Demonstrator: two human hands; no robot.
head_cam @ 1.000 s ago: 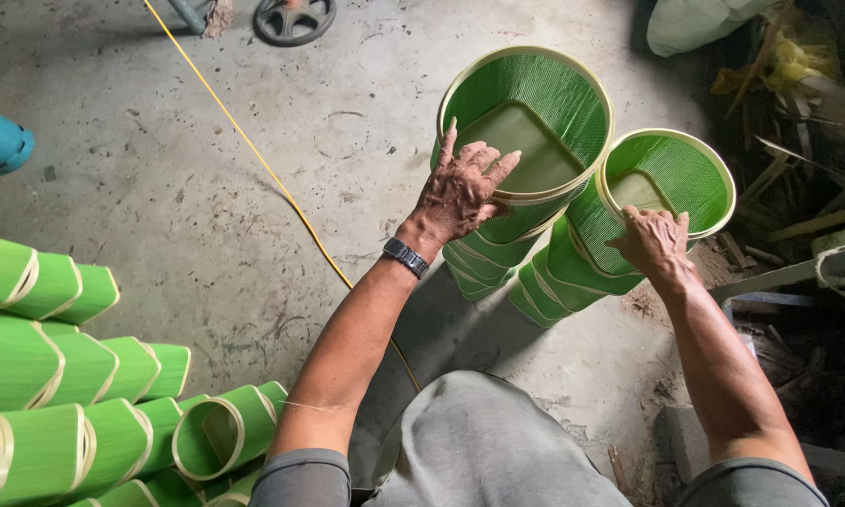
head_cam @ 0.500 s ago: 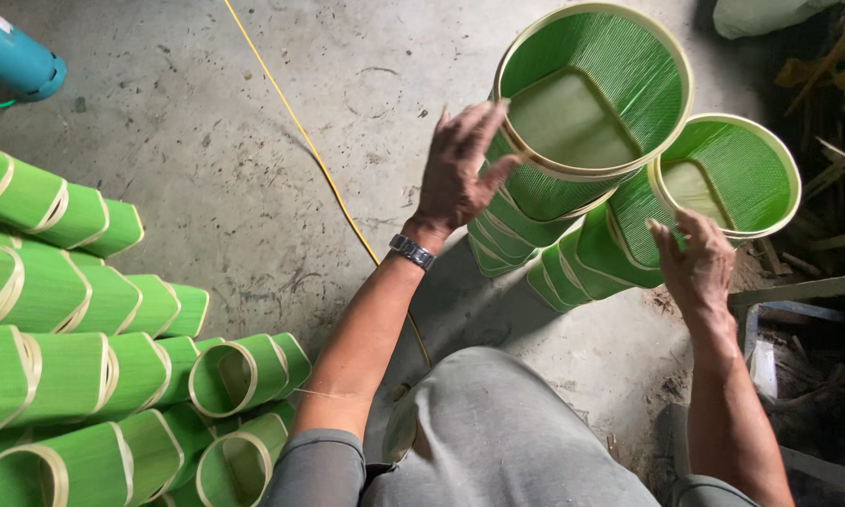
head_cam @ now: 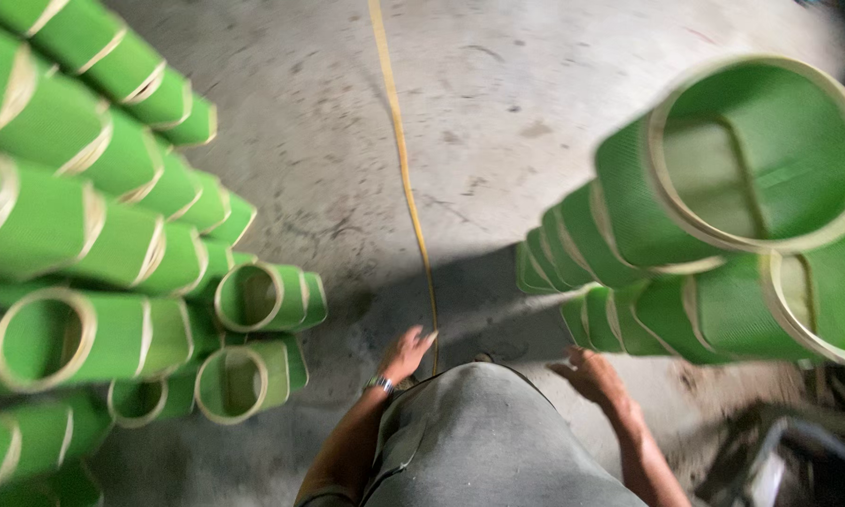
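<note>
Both hands are low and empty over the person's grey-clad knee (head_cam: 483,422): the left hand (head_cam: 406,354), a watch (head_cam: 379,383) on its wrist, has loosely spread fingers near the yellow cord (head_cam: 406,178) that runs across the concrete floor (head_cam: 498,103) toward 12 o'clock; the right hand (head_cam: 591,376) is open too, fingers relaxed, just below the foot of the two tilted stacks of green woven baskets (head_cam: 629,235) at 2 to 3 o'clock. Judging by that reach, the nearer stack is what the right hand goes for, and it would be handled best low down with both palms around the bottom baskets, since the columns lean toward the viewer and a one-sided pull could tip them. The topmost basket (head_cam: 760,150) shows a pale rim and a bare pale bottom with nothing in it; the one beside it (head_cam: 817,300) looks hollow as well. At 9 o'clock a pile of nested baskets lying on their sides (head_cam: 84,244) shows open mouths (head_cam: 244,296), each empty as far as the blur allows
</note>
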